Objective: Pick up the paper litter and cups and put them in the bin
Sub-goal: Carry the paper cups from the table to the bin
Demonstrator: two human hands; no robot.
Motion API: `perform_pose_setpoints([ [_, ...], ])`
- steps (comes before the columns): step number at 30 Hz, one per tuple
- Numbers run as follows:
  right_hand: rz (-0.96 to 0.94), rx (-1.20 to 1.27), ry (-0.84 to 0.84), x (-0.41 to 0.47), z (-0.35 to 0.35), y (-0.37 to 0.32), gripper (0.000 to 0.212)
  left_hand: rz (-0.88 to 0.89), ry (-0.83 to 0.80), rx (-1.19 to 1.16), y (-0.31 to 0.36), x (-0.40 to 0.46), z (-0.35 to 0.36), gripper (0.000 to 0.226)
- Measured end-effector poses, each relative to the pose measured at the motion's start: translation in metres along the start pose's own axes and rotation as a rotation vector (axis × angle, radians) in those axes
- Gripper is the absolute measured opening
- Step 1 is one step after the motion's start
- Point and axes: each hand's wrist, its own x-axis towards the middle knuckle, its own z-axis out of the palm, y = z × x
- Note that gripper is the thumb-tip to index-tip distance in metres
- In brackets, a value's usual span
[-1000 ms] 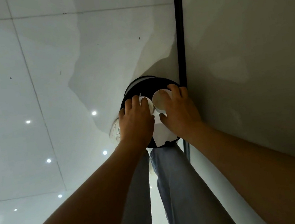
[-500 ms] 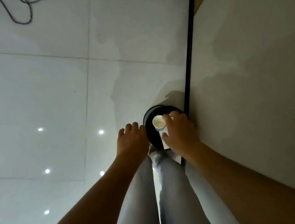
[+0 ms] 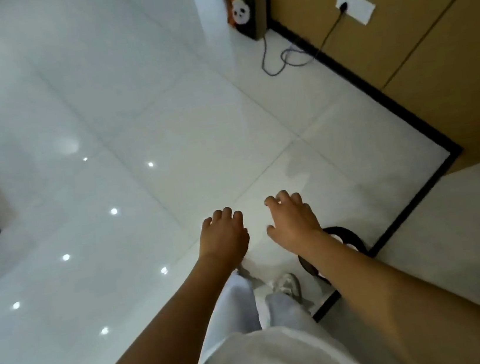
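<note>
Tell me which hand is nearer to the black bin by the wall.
Right. The right hand hangs open just up and left of the bin, its forearm crossing over the bin's rim. The left hand hangs open farther left, over bare floor tile.

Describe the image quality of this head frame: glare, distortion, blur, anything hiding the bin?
Head view: the glossy white tiled floor mirrors ceiling lights as small bright spots; wide-angle bending curves the black skirting strip; the light is dim and soft, with slight blur; the right forearm hides most of the round black bin; the left hand and right hand are empty.
</note>
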Motion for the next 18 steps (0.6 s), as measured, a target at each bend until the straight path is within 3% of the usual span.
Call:
perform_pose_setpoints([
  [7, -0.309, -0.209, -0.046, 0.010, -0.004, -0.180, 0.045, -0.338, 0.102, -0.209, -0.152, -0.093, -0.003, 0.039],
  [18, -0.695, -0.380, -0.096, 0.016, 0.075, -0.496, 0.043, -0.744, 0.171, -0.384, -0.413, -0.252, 0.042, 0.038],
])
